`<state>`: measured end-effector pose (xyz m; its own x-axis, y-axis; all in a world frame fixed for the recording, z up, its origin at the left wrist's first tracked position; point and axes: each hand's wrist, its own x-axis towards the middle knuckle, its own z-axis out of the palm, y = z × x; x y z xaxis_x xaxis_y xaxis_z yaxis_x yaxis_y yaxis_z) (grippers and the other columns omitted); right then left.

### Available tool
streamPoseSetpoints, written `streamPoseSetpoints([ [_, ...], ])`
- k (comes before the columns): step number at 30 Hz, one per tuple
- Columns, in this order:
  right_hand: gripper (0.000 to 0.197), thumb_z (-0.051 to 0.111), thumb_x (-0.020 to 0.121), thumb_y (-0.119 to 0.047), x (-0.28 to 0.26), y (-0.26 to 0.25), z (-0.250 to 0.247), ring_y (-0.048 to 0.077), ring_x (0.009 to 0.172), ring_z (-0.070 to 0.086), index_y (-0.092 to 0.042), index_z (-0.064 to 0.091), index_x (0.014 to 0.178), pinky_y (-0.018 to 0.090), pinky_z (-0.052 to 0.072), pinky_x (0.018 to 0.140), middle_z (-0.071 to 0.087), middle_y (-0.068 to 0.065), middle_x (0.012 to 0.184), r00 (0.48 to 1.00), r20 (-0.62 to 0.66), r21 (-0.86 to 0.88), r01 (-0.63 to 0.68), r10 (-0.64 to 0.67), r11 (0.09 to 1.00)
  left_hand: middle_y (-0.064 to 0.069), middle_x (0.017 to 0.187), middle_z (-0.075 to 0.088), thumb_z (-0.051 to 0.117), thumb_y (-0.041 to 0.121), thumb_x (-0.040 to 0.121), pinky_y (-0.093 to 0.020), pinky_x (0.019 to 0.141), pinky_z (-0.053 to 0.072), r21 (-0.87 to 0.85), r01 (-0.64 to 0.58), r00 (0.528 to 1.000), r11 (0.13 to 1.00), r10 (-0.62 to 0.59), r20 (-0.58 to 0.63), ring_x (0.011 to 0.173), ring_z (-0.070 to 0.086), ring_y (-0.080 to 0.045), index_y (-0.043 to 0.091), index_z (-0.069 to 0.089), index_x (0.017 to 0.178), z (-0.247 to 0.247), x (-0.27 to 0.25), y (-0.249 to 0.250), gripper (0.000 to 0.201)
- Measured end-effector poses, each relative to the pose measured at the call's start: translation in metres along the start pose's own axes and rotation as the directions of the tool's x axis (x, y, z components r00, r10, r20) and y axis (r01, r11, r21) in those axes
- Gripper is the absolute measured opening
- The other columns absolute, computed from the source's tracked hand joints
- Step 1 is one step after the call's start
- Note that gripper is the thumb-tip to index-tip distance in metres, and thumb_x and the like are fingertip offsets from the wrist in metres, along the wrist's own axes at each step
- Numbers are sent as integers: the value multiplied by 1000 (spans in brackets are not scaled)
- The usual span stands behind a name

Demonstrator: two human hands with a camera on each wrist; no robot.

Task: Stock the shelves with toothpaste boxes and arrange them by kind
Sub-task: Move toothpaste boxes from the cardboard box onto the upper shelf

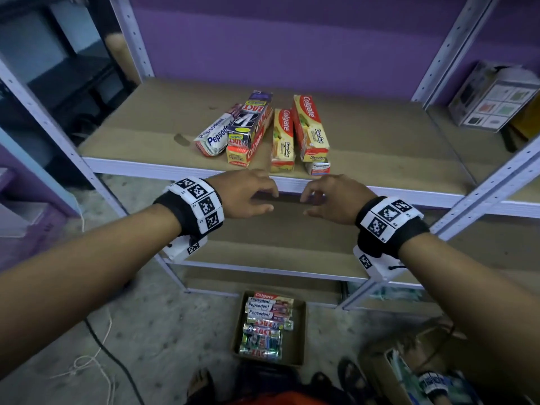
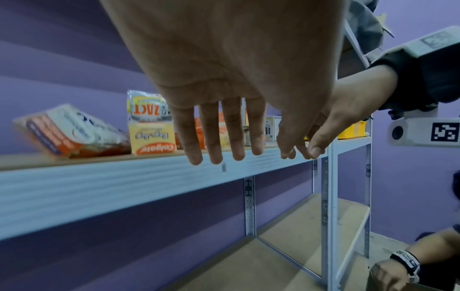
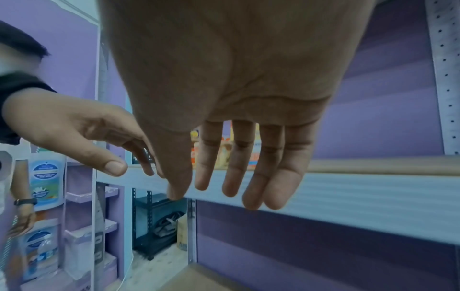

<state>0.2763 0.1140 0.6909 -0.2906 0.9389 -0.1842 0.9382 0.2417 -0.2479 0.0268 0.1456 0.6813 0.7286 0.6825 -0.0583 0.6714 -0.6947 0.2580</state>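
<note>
Neither hand is holding anything. The left hand [image 1: 245,194] and the right hand [image 1: 330,198] are hovering palm-down with fingers loosely spread, side by side and close together, just in front of the white front rail of the shelf [image 1: 140,166]. In the left wrist view the left fingers [image 2: 214,137] are hanging relaxed and straight before the rail; in the right wrist view the right fingers [image 3: 251,157] are doing the same. Whether any fingertip is touching the rail cannot be told.

The toothpaste boxes are lying in a loose cluster on the brown board of the shelf, near its front edge and just beyond the hands. At the cluster's left side a white Pepsodent box [image 1: 214,135] is lying at a slant. Next to it a dark Zact box [image 1: 248,119] is resting on top of a yellow-and-red Colgate box [image 1: 247,152]. Toward the right of these, a second Colgate box [image 1: 283,141] is lying lengthwise, its near end reaching the shelf rail. A third Colgate box [image 1: 310,124] is lying beside it, stacked on a small white box [image 1: 318,168] whose end is peeking out at the rail.

Below the shelf, on the floor, an open cardboard carton [image 1: 298,331] is holding more stock: Colgate, Pepsodent and Zact packs [image 1: 264,323] laid in a row.
</note>
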Motion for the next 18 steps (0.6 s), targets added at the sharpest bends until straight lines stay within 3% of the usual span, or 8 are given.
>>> streamPoseSetpoints([
  [5, 24, 71, 82, -48, -1, 10, 48, 13, 93, 59, -41, 65, 104, 31, 50, 83, 63, -15, 97, 988, 148, 14, -52, 50, 999, 4, 120, 56, 58, 44, 93, -29, 93, 43, -73, 70, 995, 995, -64, 81, 109, 55, -15, 25, 60, 124, 41, -5, 1, 36],
  [9, 21, 73, 84, -42, -1, 18, 95, 13, 88, 58, -32, 68, 101, 29, 49, 84, 66, -8, 96, 972, 229, 42, -66, 54, 997, 1, 118, 59, 60, 37, 94, -17, 79, 28, -141, 137, 983, 981, -117, 140, 110, 54, -16, 20, 62, 121, 88, -8, -2, 32],
  [12, 15, 73, 84, -39, -3, 28, 133, 16, 89, 62, -35, 67, 97, 34, 53, 85, 64, -8, 92, 944, 323, 104, -107, 68, 989, 4, 113, 60, 61, 36, 92, -20, 79, 36, -212, 186, 971, 959, -147, 189, 95, 55, -12, 22, 64, 115, 126, -16, -9, 27],
  [15, 9, 69, 85, -41, -3, 37, 176, 17, 88, 62, -40, 65, 93, 30, 51, 78, 64, -9, 98, 908, 411, 113, -132, 74, 985, 9, 104, 60, 60, 39, 91, -28, 84, 47, -258, 253, 942, 932, -177, 287, 88, 54, -9, 26, 65, 109, 170, -22, -16, 23],
  [18, 9, 67, 86, -46, -2, 44, 228, 16, 93, 63, -39, 64, 89, 34, 53, 85, 65, -12, 100, 862, 499, 136, -177, 87, 975, 5, 105, 65, 60, 38, 91, -26, 80, 44, -283, 331, 901, 900, -213, 377, 84, 55, -9, 25, 66, 107, 222, -31, -23, 22],
])
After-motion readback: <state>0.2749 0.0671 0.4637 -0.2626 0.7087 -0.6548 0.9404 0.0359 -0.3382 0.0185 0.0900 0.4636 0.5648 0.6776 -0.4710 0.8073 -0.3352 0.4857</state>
